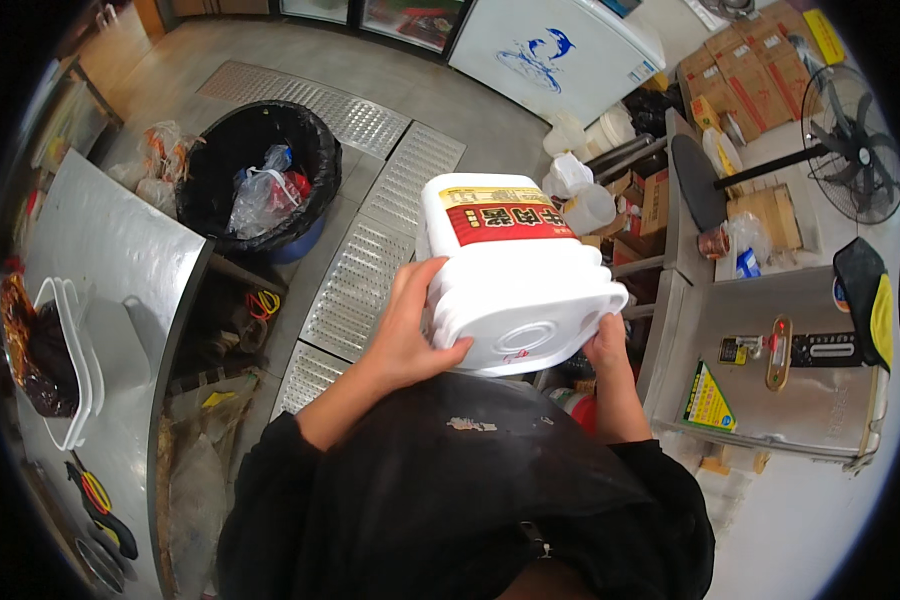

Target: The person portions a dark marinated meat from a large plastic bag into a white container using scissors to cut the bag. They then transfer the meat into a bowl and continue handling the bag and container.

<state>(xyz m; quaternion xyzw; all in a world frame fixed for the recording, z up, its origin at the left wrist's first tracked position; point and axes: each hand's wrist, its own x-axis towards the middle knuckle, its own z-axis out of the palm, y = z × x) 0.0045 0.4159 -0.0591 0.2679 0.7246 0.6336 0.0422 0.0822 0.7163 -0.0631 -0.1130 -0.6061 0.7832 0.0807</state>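
Observation:
Both hands hold a white plastic tub with stacked lids [525,300] in front of my dark apron. A red and yellow label with writing is on its side, and small red marks show on the white face turned towards me. My left hand [412,330] grips the left edge, thumb on that face and fingers along the side. My right hand [607,341] clasps the right corner near an oval opening in the rim; some of its fingers are hidden behind the plastic.
A lined bin [322,161] with plastic waste stands ahead left. At left, a steel table [131,217] bears white tubs [112,337] and scissors [94,491]. At right are a steel appliance [780,420], a fan [862,157] and cartons [742,67]; a white freezer [517,97] stands ahead.

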